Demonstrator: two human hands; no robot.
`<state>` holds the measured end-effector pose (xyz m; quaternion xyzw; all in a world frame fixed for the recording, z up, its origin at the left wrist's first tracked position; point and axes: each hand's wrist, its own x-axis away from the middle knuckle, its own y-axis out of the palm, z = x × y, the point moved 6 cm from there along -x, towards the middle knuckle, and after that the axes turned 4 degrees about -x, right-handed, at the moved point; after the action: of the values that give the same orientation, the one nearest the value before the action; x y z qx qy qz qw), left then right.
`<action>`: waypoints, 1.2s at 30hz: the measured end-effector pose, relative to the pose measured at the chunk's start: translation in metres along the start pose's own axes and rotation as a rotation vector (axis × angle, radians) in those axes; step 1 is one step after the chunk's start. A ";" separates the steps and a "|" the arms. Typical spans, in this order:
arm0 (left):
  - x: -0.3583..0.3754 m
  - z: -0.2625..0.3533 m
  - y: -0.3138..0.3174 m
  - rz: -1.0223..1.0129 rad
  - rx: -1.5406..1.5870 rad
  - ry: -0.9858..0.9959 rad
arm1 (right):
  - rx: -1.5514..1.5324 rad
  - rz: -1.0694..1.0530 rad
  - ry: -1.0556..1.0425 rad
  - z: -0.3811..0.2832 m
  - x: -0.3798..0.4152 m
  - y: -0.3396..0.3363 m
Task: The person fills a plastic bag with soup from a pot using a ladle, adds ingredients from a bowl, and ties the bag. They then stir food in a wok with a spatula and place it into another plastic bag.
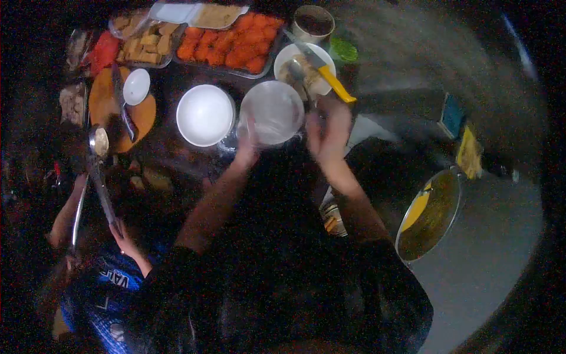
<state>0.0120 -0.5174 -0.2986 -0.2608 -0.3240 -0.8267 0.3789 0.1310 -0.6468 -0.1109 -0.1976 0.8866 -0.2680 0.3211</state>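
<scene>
My left hand (247,147) grips the left edge of a translucent round plastic lid (272,112), held over the dark table. To its left stands a white round bowl (205,115). My right hand (330,131), blurred, is just off the lid's right side, thumb apart from the fingers and nothing visible between them. Beyond it, a yellow-handled knife (335,82) lies across a white tub (286,62) holding pale food and a spoon.
At the back are a tray of orange-red pieces (230,44), a tub of tan chunks (147,47) and a dark-filled cup (313,25). Left, a wooden board (103,100) carries a ladle (130,118). Another person's hand (127,239) holds tongs (101,189). A large pan (430,215) is at right.
</scene>
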 end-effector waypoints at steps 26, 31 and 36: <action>-0.033 0.027 -0.013 0.055 -0.589 0.251 | 0.656 -0.739 0.205 0.107 0.028 0.076; -0.020 0.035 -0.006 0.041 -0.498 0.024 | 0.623 -0.468 0.044 0.118 0.021 0.070; -0.029 0.031 -0.006 -0.033 -0.497 0.046 | 0.635 -0.558 0.172 0.114 0.010 0.089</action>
<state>0.0295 -0.4785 -0.3002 -0.3216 -0.1062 -0.8929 0.2968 0.1854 -0.6224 -0.2433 -0.2983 0.6961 -0.6197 0.2062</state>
